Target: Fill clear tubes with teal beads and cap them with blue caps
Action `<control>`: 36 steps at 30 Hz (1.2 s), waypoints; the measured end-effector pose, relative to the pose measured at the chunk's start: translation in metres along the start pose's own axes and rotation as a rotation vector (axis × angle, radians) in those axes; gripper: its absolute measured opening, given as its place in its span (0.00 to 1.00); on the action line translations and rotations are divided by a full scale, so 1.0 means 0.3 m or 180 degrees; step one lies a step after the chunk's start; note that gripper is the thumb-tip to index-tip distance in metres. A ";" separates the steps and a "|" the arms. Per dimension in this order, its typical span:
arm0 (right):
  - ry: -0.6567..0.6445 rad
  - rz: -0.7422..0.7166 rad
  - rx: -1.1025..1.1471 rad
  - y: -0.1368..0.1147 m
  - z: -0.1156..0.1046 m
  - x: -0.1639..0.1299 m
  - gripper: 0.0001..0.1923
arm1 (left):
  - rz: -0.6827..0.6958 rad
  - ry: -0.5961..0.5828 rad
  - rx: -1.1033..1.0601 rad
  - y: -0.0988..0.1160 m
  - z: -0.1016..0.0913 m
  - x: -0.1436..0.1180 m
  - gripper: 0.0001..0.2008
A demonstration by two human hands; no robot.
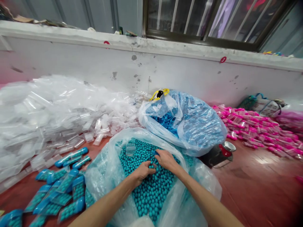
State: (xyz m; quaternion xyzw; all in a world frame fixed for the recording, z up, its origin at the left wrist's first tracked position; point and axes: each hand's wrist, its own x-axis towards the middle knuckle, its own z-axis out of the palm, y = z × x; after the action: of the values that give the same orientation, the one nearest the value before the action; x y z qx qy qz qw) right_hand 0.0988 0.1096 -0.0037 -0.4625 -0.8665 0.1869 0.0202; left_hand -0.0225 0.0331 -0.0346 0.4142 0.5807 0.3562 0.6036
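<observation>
A clear plastic bag (pixel 111 157) stands open before me, full of teal beads (pixel 151 189). My left hand (pixel 143 171) is over the middle of the beads, its fingers curled together; what they hold, if anything, is hidden. Just to its right, my right hand (pixel 167 160) pinches a small blue cap (pixel 156 153), of which only a bit shows at the fingertips. An uncapped clear plastic tube (pixel 130 149) lies on the beads near the far side. Behind stands a second bag (pixel 201 126) with blue caps (pixel 167 121) inside.
Bead-filled tubes with blue caps (pixel 67 181) lie on the red floor (pixel 251 189) at left. A large heap of clear empty tubes (pixel 59 110) spreads behind them. Pink-capped tubes (pixel 255 129) are piled at right. A dark container with a silver lid (pixel 221 153) stands beside the bags.
</observation>
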 end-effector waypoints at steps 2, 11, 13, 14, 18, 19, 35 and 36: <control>-0.0086 -0.0231 0.0144 0.020 -0.009 -0.046 0.18 | 0.0099 0.0001 -0.0203 0.000 -0.016 -0.026 0.08; -0.0131 0.0244 -0.0293 0.052 0.005 -0.137 0.16 | 0.0036 0.0469 0.0963 0.004 -0.043 -0.050 0.07; -0.0140 0.0420 -0.0336 0.050 0.011 -0.128 0.16 | -0.0025 0.0623 0.1194 0.008 -0.036 -0.035 0.03; -0.0151 0.0428 -0.0277 0.048 0.015 -0.124 0.16 | -0.0045 0.0689 0.1279 0.011 -0.030 -0.025 0.02; -0.0274 0.0258 0.0129 0.031 0.033 -0.117 0.12 | -0.0081 0.0660 0.1287 0.018 0.001 0.015 0.02; -0.0311 0.0201 0.0230 0.028 0.033 -0.118 0.11 | -0.0090 0.0556 0.1194 0.018 0.004 0.020 0.02; 0.0653 0.0271 -0.0073 -0.009 -0.027 -0.193 0.21 | 0.0172 -0.0192 -0.0538 0.049 -0.039 -0.087 0.22; 0.0539 0.0174 0.0089 -0.021 -0.031 -0.199 0.20 | 0.0090 -0.0229 -0.0457 0.047 -0.033 -0.094 0.22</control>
State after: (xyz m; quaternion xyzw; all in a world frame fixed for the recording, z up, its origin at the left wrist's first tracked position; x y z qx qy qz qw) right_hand 0.1297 0.0610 0.0152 -0.4997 -0.8461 0.1596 0.0947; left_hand -0.0338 0.0140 -0.0102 0.3905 0.5257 0.3903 0.6471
